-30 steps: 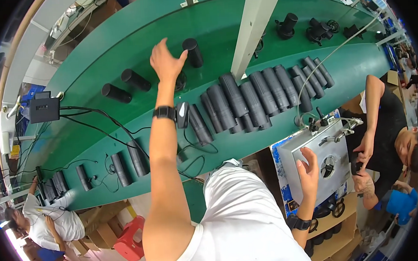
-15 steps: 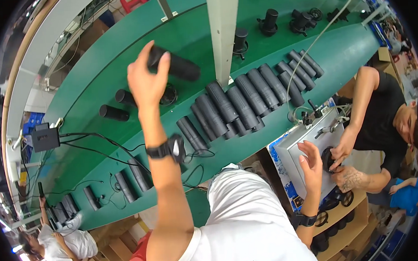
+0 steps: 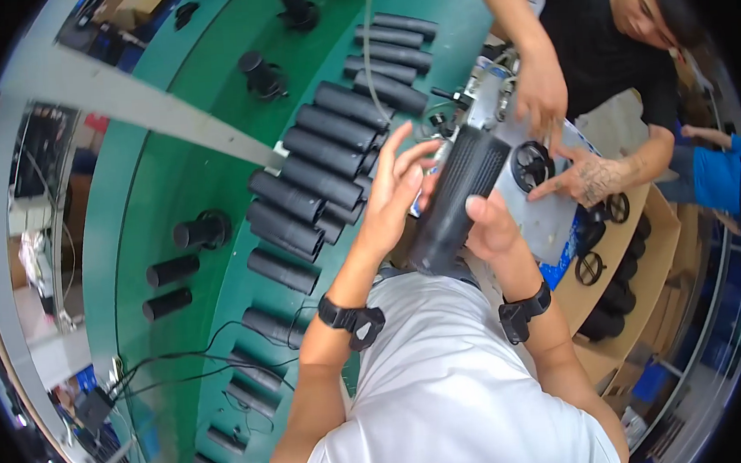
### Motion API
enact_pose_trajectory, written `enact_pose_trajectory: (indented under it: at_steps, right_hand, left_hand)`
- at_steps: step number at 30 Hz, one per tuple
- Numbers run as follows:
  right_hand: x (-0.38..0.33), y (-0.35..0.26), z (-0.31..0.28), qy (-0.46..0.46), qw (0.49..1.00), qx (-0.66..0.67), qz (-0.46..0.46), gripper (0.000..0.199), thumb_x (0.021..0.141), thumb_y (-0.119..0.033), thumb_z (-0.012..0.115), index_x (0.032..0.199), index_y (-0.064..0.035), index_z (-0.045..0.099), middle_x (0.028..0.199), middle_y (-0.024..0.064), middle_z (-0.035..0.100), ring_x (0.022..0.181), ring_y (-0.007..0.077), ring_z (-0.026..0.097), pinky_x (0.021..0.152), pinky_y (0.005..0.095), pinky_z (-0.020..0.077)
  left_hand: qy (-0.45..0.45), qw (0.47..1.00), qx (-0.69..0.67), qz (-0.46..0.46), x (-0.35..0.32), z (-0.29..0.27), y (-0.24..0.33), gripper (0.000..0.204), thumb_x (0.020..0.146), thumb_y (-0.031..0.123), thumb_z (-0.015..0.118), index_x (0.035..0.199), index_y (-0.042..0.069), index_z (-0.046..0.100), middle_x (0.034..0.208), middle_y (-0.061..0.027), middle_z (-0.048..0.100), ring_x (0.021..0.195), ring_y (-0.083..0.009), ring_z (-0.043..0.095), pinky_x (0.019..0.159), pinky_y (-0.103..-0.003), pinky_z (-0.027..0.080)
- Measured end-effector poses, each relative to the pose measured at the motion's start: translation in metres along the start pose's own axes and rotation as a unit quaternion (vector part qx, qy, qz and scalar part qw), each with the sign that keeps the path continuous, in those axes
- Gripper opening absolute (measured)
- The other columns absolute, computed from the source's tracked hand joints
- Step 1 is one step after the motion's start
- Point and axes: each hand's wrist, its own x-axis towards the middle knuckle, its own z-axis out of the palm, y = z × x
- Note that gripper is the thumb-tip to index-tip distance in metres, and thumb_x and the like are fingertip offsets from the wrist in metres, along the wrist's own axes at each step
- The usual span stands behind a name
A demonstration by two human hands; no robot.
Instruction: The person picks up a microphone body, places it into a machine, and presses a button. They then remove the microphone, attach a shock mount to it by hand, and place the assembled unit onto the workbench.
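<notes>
A large black ribbed tube (image 3: 462,196) is held at a slant in front of my body. My right hand (image 3: 493,226) grips its right side, with the thumb lying over the surface and the other fingers partly hidden. Just left of the tube is my left hand (image 3: 396,186), its fingers spread and apart; whether a fingertip touches the tube I cannot tell. Behind the tube, a co-worker's hands (image 3: 583,172) work at a black ring-shaped part (image 3: 533,166) on a grey metal fixture (image 3: 548,221).
Several similar black tubes (image 3: 288,194) lie in a row on the green bench (image 3: 239,303). Black parts with round bases (image 3: 263,75) stand farther left, beyond a slanting metal post (image 3: 168,108). Cables (image 3: 175,360) cross the bench. A cardboard box (image 3: 646,299) of black parts is at right.
My view has turned right. The black tube has come from over the bench to in front of me; my left hand has opened off it and my right hand has taken hold.
</notes>
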Motion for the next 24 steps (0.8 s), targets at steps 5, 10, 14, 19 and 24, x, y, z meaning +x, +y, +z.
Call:
enact_pose_trajectory:
  at_steps: [5,10,14,19,24]
  right_hand:
    - [-0.025,-0.018,-0.037,0.244,0.962,-0.103,-0.070,0.055,0.085,-0.036,0.067,0.121,0.0009,0.047,0.110,0.0128,0.059,0.103,0.0230,0.060,0.090,0.0372,0.0500]
    - [-0.047,-0.026,-0.061,0.190,0.969,0.057,-0.148,0.064,0.083,-0.040,0.069,0.128,-0.0048,0.041,0.115,0.0131,0.055,0.112,0.0268,0.054,0.097,0.0402,0.0450]
    - [-0.066,-0.042,-0.088,0.045,0.963,0.112,-0.241,0.073,0.076,-0.042,0.076,0.131,-0.0101,0.039,0.116,0.0072,0.053,0.117,0.0274,0.050,0.103,0.0422,0.0403]
    - [-0.078,-0.038,-0.116,-0.010,0.944,0.142,-0.299,0.072,0.068,-0.039,0.084,0.120,-0.0163,0.040,0.101,0.0013,0.049,0.106,0.0211,0.051,0.105,0.0403,0.0372]
    - [-0.099,-0.033,-0.109,0.175,0.941,0.040,-0.286,0.067,0.073,-0.046,0.078,0.120,-0.0115,0.044,0.103,0.0066,0.053,0.104,0.0237,0.052,0.096,0.0416,0.0409]
  left_hand:
    - [-0.170,0.975,0.071,-0.127,-0.030,0.025,-0.017,0.061,0.093,0.028,0.057,0.142,0.002,0.030,0.124,-0.0132,0.054,0.110,-0.0158,0.054,0.089,-0.028,0.045]
    - [-0.198,0.910,-0.224,-0.286,-0.014,0.030,-0.041,0.049,0.097,0.040,0.037,0.121,0.000,0.052,0.094,-0.0143,0.064,0.077,-0.0201,0.063,0.067,-0.032,0.051]
    - [-0.186,0.835,-0.307,-0.418,-0.011,0.046,-0.046,0.061,0.096,0.050,0.025,0.111,0.000,0.058,0.084,-0.0144,0.064,0.061,-0.0263,0.060,0.054,-0.035,0.048]
    - [-0.215,0.829,-0.217,-0.469,-0.005,0.065,-0.054,0.061,0.098,0.053,0.028,0.117,0.001,0.055,0.091,-0.0134,0.063,0.069,-0.0234,0.062,0.062,-0.033,0.050]
    - [-0.210,0.908,-0.064,-0.357,-0.009,0.068,-0.071,0.056,0.094,0.034,0.058,0.135,0.003,0.035,0.108,-0.0097,0.057,0.089,-0.0173,0.061,0.077,-0.027,0.049]
